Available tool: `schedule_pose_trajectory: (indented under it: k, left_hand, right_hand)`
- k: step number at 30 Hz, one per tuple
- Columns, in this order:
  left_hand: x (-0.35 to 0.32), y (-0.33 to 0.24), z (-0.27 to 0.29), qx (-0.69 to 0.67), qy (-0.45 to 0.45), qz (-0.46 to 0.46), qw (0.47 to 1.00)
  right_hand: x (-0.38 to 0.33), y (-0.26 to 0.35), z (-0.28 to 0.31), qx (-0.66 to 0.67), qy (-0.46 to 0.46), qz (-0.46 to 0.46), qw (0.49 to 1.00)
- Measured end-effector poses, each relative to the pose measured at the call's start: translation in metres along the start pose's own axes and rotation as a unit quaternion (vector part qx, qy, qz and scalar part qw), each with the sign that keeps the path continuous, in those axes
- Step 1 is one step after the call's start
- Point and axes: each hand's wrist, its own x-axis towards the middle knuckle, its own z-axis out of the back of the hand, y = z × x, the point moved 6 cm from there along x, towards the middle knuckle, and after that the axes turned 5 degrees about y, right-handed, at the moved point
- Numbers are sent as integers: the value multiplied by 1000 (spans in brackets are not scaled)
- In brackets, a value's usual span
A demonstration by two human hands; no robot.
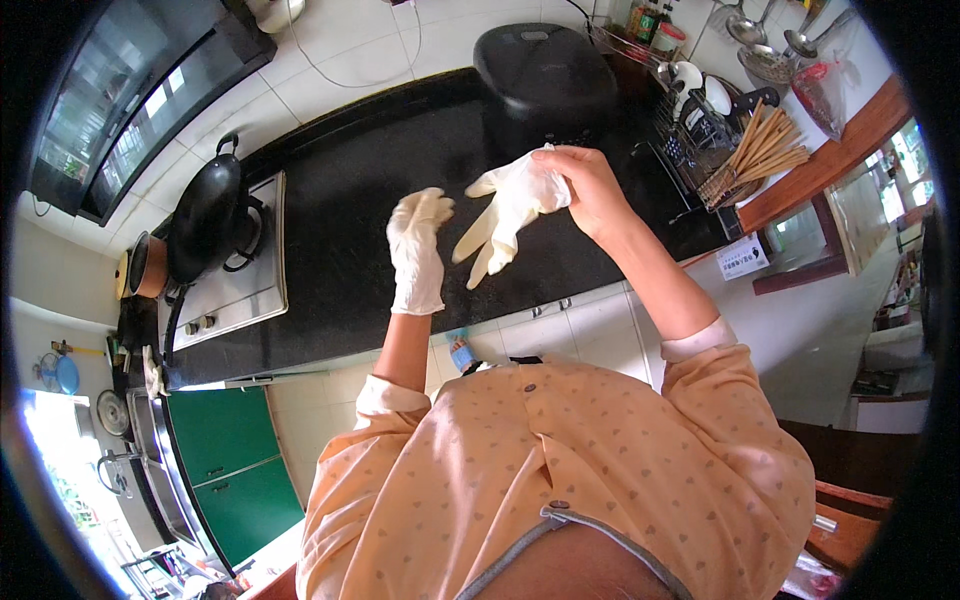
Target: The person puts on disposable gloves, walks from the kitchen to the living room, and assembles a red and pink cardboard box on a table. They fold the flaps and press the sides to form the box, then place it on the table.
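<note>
My left hand (418, 250) wears a white rubber glove pulled down to the wrist and holds nothing, its fingers loosely apart above the black countertop (340, 200). My bare right hand (592, 190) pinches the cuff of a second white glove (503, 215), which hangs limp with its fingers pointing down and to the left, a short gap away from the gloved hand. Both forearms come out of peach-coloured sleeves with white cuffs.
A black wok (205, 215) sits on a steel gas stove (245, 285) at the left, with a copper-coloured pot (148, 265) beside it. A black cooker (545, 70) stands at the back. A dish rack (710, 130) with chopsticks and cups is at the right. Green cabinet doors (235, 460) are lower left.
</note>
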Motion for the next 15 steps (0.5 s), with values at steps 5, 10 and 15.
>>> schedule_pose_trajectory:
  k: [5, 10, 15]
  left_hand:
    - [-48, -37, -47, 213, -10, -38, 976]
    - [-56, -35, -99, 479, 17, -278, 832]
    - [-45, -19, -94, 416, 6, -315, 853]
  right_hand:
    - [-14, -40, 9, 52, -43, -27, 997]
    - [-27, -61, -7, 110, 6, -64, 992]
    - [-23, -90, 9, 219, 31, -69, 973]
